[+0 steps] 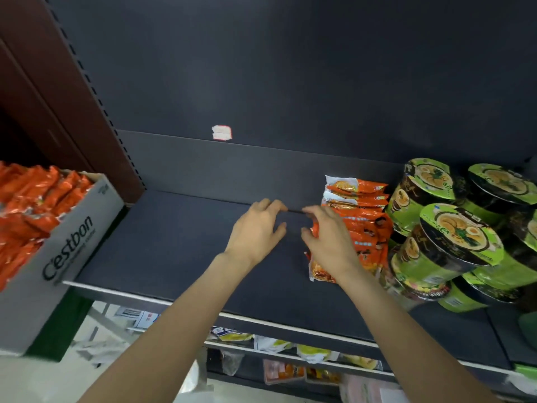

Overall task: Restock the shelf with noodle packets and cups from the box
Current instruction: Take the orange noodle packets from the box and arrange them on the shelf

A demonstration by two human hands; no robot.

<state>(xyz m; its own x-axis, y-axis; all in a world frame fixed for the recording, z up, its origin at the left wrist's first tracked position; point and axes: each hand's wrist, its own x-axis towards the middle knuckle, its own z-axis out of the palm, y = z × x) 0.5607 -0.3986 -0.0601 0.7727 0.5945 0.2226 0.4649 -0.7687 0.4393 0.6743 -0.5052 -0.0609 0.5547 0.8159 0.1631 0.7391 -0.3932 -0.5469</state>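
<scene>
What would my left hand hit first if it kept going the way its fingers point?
The left hand points up and right over bare shelf, so it would probably meet the back panel first. The orange packets lie further right, seemingly off that line; depth is unclear.

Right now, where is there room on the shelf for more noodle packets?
The shelf is bare between the box and the packets; the left hand hovers there. Right of the packets it is crowded with cups.
</scene>
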